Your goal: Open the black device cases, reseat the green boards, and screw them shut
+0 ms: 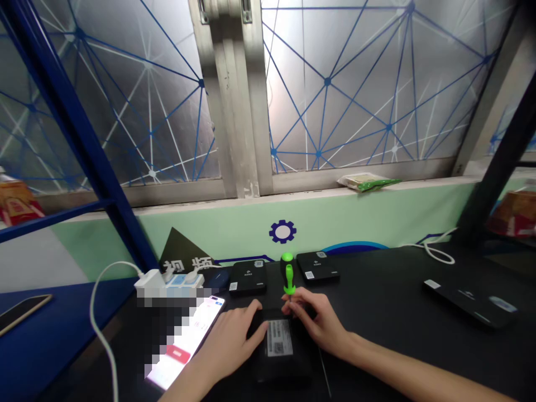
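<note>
A black box (280,364) with a white printed label lies on the dark table in front of me. My left hand (234,340) grips its left side, thumb near the label and index finger at the far corner. Just beyond the box's far edge, a screwdriver (288,279) with a green and black handle stands roughly upright. The fingertips of my right hand (316,318) are pinched around its shaft, below the handle. The screwdriver's tip is hidden. A thin rod or wire (325,374) lies to the right of the box.
Two similar black boxes, one left (248,277) and one right (318,266), lie along the wall; another (471,301) is far right. A lit phone (188,346) lies by my left forearm. Behind it are a power strip (178,282) and white cable (103,329).
</note>
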Available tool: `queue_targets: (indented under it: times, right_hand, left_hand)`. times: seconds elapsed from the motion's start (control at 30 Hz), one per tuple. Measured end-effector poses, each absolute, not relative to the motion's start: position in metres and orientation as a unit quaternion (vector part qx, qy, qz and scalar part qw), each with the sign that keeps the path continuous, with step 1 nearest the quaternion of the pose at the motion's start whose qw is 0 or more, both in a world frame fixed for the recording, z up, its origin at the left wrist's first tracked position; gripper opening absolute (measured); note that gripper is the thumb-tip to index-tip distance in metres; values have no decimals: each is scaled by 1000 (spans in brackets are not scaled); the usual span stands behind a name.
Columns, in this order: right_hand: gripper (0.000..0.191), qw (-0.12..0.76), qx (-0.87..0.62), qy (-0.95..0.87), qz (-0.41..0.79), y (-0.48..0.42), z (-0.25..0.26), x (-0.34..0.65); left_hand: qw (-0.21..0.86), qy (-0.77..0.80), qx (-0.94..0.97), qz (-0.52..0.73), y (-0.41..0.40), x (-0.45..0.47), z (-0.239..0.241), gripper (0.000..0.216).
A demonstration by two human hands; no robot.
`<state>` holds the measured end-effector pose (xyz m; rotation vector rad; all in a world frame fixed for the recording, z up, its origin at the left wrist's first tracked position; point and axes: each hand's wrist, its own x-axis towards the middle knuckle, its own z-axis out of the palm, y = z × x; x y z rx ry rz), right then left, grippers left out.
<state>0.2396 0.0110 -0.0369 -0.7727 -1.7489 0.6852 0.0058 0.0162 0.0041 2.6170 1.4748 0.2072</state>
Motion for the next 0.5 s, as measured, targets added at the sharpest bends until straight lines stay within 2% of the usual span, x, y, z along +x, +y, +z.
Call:
queue_targets:
  times: [0.17, 0.5]
  right_hand:
    - [11, 537, -344, -709, 301, 13, -38, 238]
    - [18, 523, -327, -737, 276, 9, -33, 240]
  left_hand:
    - [66, 494, 864, 68, 16, 5, 4, 38]
    - [68, 492, 865, 71, 16, 5, 4, 36]
